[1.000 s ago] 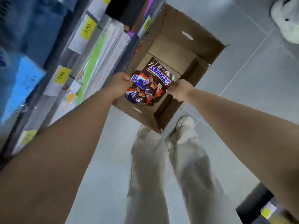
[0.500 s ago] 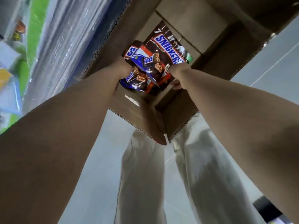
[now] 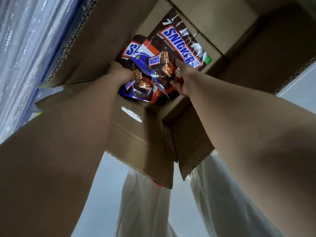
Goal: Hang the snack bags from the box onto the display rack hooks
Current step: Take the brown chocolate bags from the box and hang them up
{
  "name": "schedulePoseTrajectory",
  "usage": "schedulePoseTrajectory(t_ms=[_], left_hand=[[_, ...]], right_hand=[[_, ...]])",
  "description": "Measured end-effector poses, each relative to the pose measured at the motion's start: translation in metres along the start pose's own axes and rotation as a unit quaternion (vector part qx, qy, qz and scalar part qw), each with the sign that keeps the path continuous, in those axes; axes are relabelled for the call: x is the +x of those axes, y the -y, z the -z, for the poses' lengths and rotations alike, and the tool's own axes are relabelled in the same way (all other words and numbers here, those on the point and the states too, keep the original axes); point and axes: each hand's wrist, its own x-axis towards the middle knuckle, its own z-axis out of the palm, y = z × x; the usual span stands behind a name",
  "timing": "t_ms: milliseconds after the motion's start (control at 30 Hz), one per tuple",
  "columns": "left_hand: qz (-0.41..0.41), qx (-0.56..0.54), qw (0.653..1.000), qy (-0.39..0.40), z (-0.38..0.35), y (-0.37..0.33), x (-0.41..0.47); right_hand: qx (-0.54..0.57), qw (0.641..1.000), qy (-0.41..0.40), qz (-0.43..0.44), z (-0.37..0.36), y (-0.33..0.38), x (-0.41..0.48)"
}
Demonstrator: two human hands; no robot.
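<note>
You're at the pick-up step: your left hand (image 3: 120, 73) and right hand (image 3: 182, 81) grip the snack bags (image 3: 172, 48) between them, inside the box (image 3: 136, 142). Next, lift them clear of its walls.

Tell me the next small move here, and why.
Probably lift the Snickers bags up out of the box: the left hand and right hand grip their opposite edges, and the bags lie inside its walls.
</note>
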Motion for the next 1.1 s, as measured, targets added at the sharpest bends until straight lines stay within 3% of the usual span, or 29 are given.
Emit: schedulePoseTrajectory(t_ms=[67, 233, 567, 667, 867, 1100], left_hand=[[-0.006, -0.036, 0.999, 0.010, 0.003, 0.002, -0.001], [-0.033, -0.174, 0.975, 0.132, 0.008, -0.005, -0.033], [-0.089, -0.244, 0.952, 0.162, 0.054, -0.009, -0.137], [-0.102, -0.251, 0.946, 0.179, 0.089, -0.017, -0.182], [-0.150, -0.282, 0.940, 0.121, 0.156, -0.044, -0.309], [-0.200, -0.384, 0.898, 0.077, 0.233, -0.035, -0.465]], right_hand=[[-0.008, 1.000, 0.018, 0.007, 0.004, 0.001, 0.004], [0.010, 0.999, 0.040, 0.012, 0.015, -0.007, 0.004], [0.011, 0.997, 0.080, -0.003, 0.040, -0.007, -0.071], [0.016, 0.996, 0.089, 0.013, 0.058, 0.007, -0.124], [-0.015, 0.994, 0.095, 0.052, 0.100, 0.043, -0.277], [0.012, 0.980, 0.056, 0.193, 0.149, 0.047, -0.449]])
